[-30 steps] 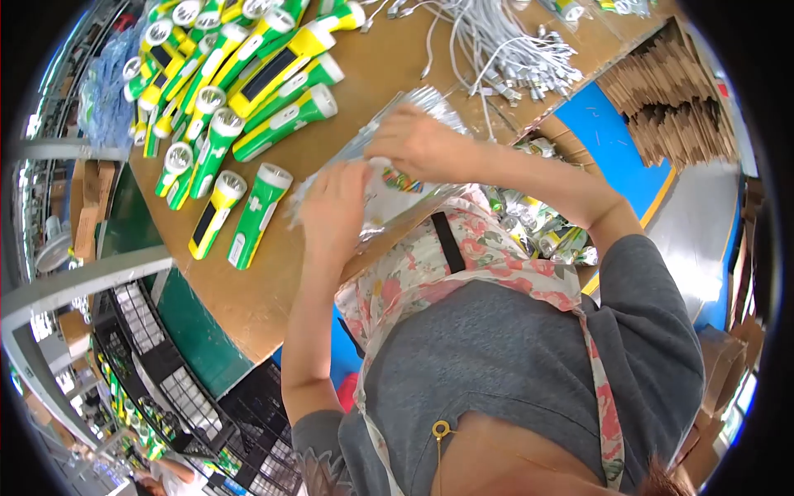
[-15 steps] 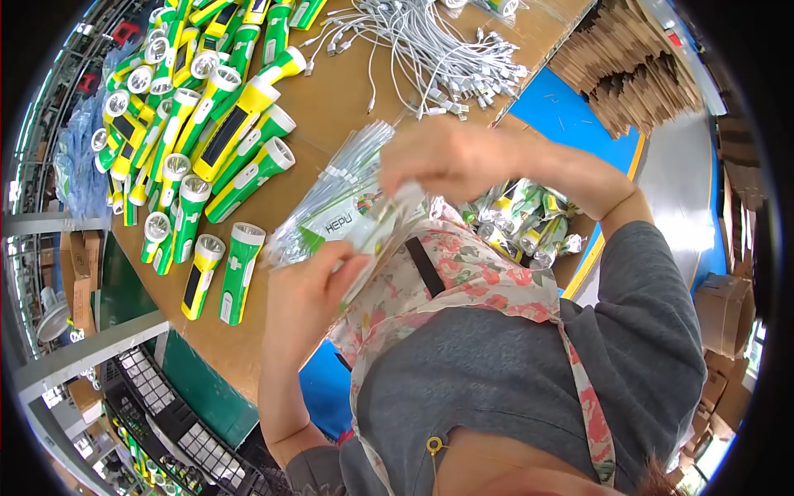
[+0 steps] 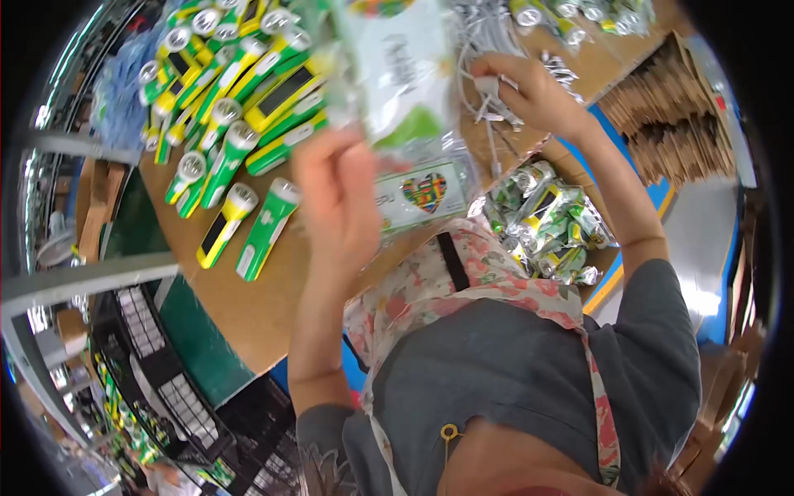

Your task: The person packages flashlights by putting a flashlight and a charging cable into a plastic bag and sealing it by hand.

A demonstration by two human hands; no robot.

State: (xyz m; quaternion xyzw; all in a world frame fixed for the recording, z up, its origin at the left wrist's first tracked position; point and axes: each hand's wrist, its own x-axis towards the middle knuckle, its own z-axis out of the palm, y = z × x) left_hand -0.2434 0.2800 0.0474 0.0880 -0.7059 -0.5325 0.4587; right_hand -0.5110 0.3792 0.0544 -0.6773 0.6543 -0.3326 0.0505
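My left hand (image 3: 339, 194) is closed on the edge of a clear printed plastic bag (image 3: 401, 74), raised close to the camera and blurred. Below it, more printed bags (image 3: 426, 194) with a heart design lie stacked on the table. My right hand (image 3: 533, 95) pinches the end of a white USB cable (image 3: 486, 84) at the cable pile, which the raised bag partly hides. Left of my left hand lie many green, yellow and white flashlights (image 3: 269, 227), heaped up, with two standing apart near the front edge.
A box of bagged flashlights (image 3: 550, 219) stands to the right of the apron. Stacked cardboard pieces (image 3: 670, 107) are at the far right. More bagged flashlights (image 3: 595, 12) lie at the back. A black crate (image 3: 165, 355) is at the lower left, beyond the table edge.
My left hand has lifted a bag up and away from my body. My right hand has left the bag and moved right to the cables. The view has shifted.
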